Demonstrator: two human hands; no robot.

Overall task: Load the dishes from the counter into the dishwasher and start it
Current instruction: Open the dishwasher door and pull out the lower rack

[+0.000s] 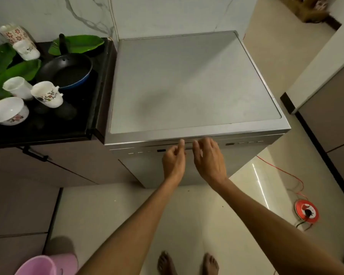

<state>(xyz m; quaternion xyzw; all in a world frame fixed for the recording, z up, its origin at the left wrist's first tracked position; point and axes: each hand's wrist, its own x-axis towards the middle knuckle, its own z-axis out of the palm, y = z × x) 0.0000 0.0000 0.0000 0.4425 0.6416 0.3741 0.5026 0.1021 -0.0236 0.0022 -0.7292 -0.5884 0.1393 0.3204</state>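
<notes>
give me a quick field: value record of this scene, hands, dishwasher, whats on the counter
left hand: left hand at the top edge of the dishwasher door, fingers loosely curled, holding nothing
right hand: right hand beside it, fingers straight, tips at the door's top edge
dishwasher: dishwasher door shut, top bare
counter: black counter left of the dishwasher
pan: black frying pan, blue outside
cups: floral cup, white cup, floral bowl
plates: green leaf-shaped plates
floor: red cable reel, pink bucket
task stage: nothing loaded yet
</notes>
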